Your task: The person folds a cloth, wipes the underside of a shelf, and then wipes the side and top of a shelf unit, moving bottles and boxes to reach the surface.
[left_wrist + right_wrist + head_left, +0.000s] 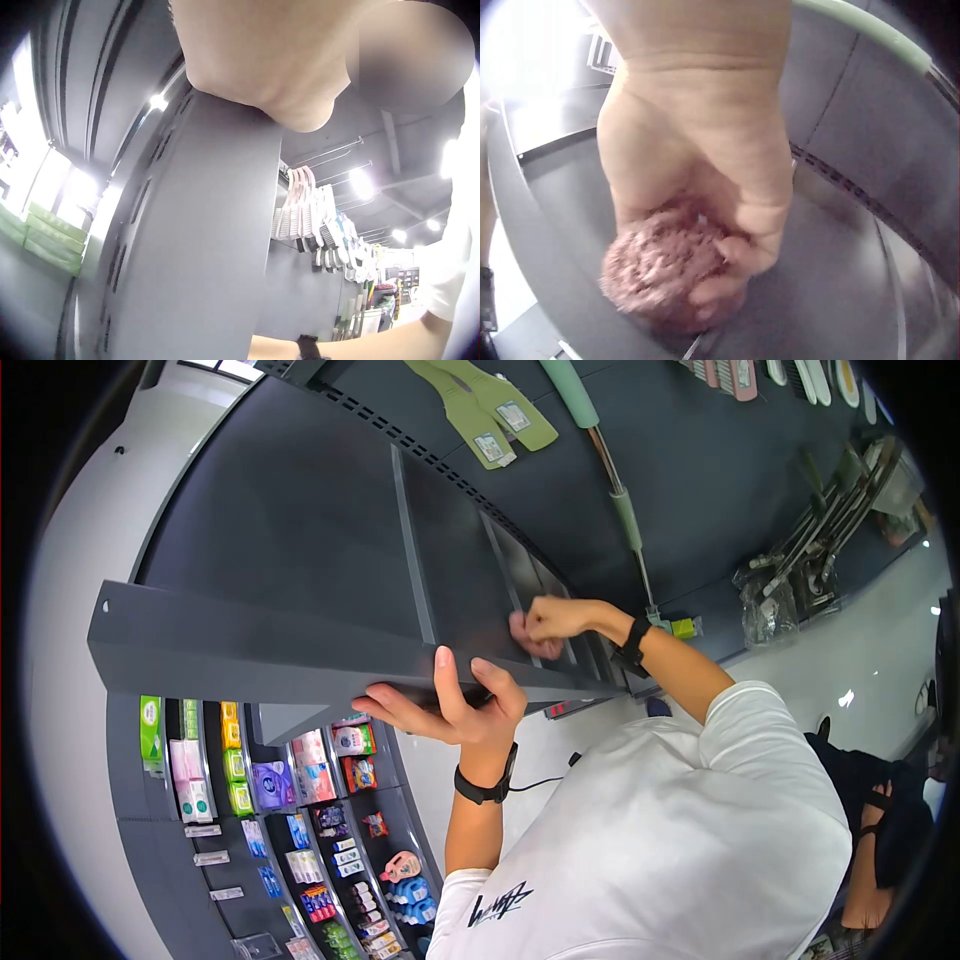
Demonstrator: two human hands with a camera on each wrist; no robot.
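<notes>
My right hand (563, 618) grips a bunched-up pinkish-brown cloth (656, 274) with a nubbly texture, the fingers curled into its side. The cloth lies against the dark grey shelf (290, 510), near the right end of its surface in the head view. My left hand (465, 710) rests against the front edge of the shelf, its fingers fairly straight and spread along the lip. Seen from the left wrist, the heel of that hand touches a grey metal panel (202, 210), and its fingers are hidden.
Light green paddle-shaped items (490, 415) and a mop-like pole (625, 520) hang on the back panel. Brushes (304, 210) hang beyond. Shelves of packaged goods (270, 785) stand below left. Plastic-wrapped metal items (800, 560) are at right. Another person's arm (868, 875) shows at lower right.
</notes>
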